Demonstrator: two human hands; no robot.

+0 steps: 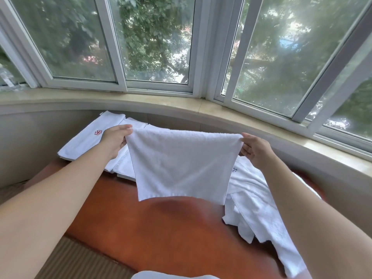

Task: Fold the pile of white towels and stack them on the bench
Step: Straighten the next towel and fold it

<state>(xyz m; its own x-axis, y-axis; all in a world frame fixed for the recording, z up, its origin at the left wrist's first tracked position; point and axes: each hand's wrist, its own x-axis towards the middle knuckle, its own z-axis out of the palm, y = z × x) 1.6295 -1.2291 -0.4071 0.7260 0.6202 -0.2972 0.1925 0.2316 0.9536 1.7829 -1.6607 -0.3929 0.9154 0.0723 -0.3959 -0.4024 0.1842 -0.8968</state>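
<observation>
A white towel (pixel 181 166) hangs in the air above the reddish-brown bench (pixel 153 228), stretched flat between both hands. My left hand (pixel 114 139) pinches its upper left corner and my right hand (pixel 254 147) pinches its upper right corner. Behind my left hand lies a stack of folded white towels (pixel 84 141), the top one with a small red flower mark. On the right of the bench a loose pile of unfolded white towels (pixel 259 208) spills toward the near edge.
A curved stone windowsill (pixel 181 102) and sliding windows (pixel 157 43) run behind the bench. A padded wall panel (pixel 30 141) sits under the sill. Striped carpet (pixel 80 260) shows at the lower left, and a white object (pixel 171 275) peeks in at the bottom edge.
</observation>
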